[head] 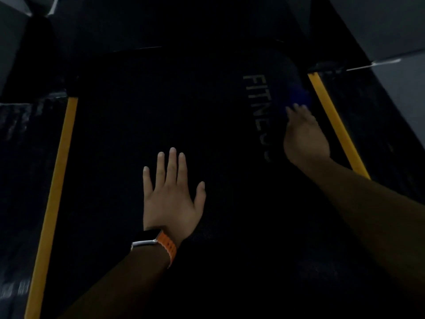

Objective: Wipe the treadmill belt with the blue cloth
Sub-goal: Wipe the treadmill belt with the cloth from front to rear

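The black treadmill belt fills the middle of the view, with grey lettering "FITNESS" on its right part. My left hand lies flat on the belt with its fingers spread and holds nothing; a watch with an orange strap is on that wrist. My right hand reaches forward near the belt's right edge, blurred by motion. The blue cloth shows under and just beyond its fingertips, pressed on the belt. How tightly the fingers grip it is hard to tell in the dim light.
Yellow stripes run along both sides of the belt, the left one and the right one. Dark side rails lie outside them. The treadmill's front housing rises at the far end. Grey floor shows at the upper corners.
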### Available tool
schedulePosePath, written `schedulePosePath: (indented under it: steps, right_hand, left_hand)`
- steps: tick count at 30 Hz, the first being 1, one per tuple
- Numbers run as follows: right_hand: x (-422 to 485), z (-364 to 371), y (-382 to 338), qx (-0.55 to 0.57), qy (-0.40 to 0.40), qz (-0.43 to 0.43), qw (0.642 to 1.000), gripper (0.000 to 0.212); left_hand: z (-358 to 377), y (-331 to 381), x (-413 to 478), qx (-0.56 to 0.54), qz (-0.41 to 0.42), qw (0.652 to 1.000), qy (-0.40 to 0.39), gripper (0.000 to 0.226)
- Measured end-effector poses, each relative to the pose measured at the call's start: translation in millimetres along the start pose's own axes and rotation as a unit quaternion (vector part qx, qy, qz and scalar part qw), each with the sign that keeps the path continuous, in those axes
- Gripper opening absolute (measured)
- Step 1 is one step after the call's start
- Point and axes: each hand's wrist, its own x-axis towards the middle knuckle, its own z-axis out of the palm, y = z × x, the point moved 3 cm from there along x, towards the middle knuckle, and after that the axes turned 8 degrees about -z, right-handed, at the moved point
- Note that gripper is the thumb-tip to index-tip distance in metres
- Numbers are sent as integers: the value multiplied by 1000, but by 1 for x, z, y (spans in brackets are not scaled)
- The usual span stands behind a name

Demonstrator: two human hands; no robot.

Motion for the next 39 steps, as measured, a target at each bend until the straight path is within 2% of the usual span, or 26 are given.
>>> schedulePosePath:
  steps: [2, 3, 5, 7, 9, 10, 12, 14, 15, 16, 18, 20, 21, 22, 25, 27, 29, 31, 32, 34, 35, 37, 39]
  right_hand:
    - [-12, 5, -12, 21, 7, 75, 997, 54]
    - [-22, 12, -36, 7, 24, 70, 997, 56]
    - [-50, 29, -88, -13, 40, -41, 998, 59]
    - [-76, 38, -103, -14, 11, -176, 984, 59]
    - [-81, 29, -65, -26, 14, -203, 979, 57]
    - [-81, 23, -39, -29, 31, -162, 986, 56]
    - [-87, 9, 2, 23, 48, -16, 998, 52]
    - [-92, 11, -6, 52, 68, 89, 992, 54]
    - [-96, 15, -29, 42, 73, 105, 991, 57]
    - [-102, 21, -56, 21, 71, 80, 994, 59]
    - [-119, 34, -105, 0, 37, -63, 997, 63]
    - [-137, 37, -104, -5, -22, -171, 985, 66]
    - [-139, 33, -82, -21, -14, -183, 983, 66]
    - [-142, 27, -52, -38, 1, -160, 986, 65]
    - [-151, 11, 18, 19, 42, 54, 997, 56]
    - [-152, 13, -8, 35, 75, 121, 989, 56]
    - [-160, 27, -73, 17, 71, 62, 995, 61]
    - [-179, 42, -128, 29, 14, -78, 996, 66]
    - [-186, 43, -133, 23, -13, -131, 991, 67]
    - [-196, 33, -97, -2, 1, -156, 988, 67]
    - [-204, 27, -69, -11, 15, -124, 992, 66]
    - [-227, 10, -11, -9, 29, 15, 999, 58]
    - [-246, 7, 11, 31, 27, 134, 990, 53]
  left_hand:
    - [1, -1, 0, 2, 1, 1000, 0, 78]
    - [1, -1, 0, 6, 0, 1000, -3, 79]
    - [-1, 0, -1, 13, -4, 1000, -12, 80]
    - [-3, 1, -1, 11, -6, 1000, -10, 81]
    - [-4, 1, -1, 7, -6, 1000, -2, 80]
    - [-3, 1, -1, 5, -4, 1000, 1, 80]
    - [-1, 1, 0, 0, 0, 1000, 6, 79]
    - [1, 0, 0, 6, -1, 1000, 7, 79]
    - [1, 0, 0, 10, -3, 1000, 9, 79]
    - [1, 0, -1, 12, -3, 1000, 10, 79]
    - [1, 0, -1, 14, -4, 1000, 11, 79]
    - [1, -1, -1, 14, -6, 1000, 10, 79]
    - [1, -1, 0, 13, -7, 1000, 9, 79]
    - [1, 0, 0, 12, -6, 1000, 9, 79]
    - [2, 0, 1, 15, -7, 1000, 9, 80]
    - [1, 0, 0, 15, -7, 1000, 9, 79]
    - [0, 1, -1, 17, -4, 1000, 6, 77]
    - [-2, 0, -1, 17, -3, 1000, 1, 77]
    - [-3, 0, -1, 19, -3, 1000, 1, 78]
    - [-5, -2, 0, 16, -3, 1000, -15, 78]
    - [-6, -2, 0, 14, -2, 1000, -22, 78]
    - [-8, -2, -5, 9, 2, 999, -31, 78]
    - [-10, -1, -24, 4, 2, 999, -44, 78]
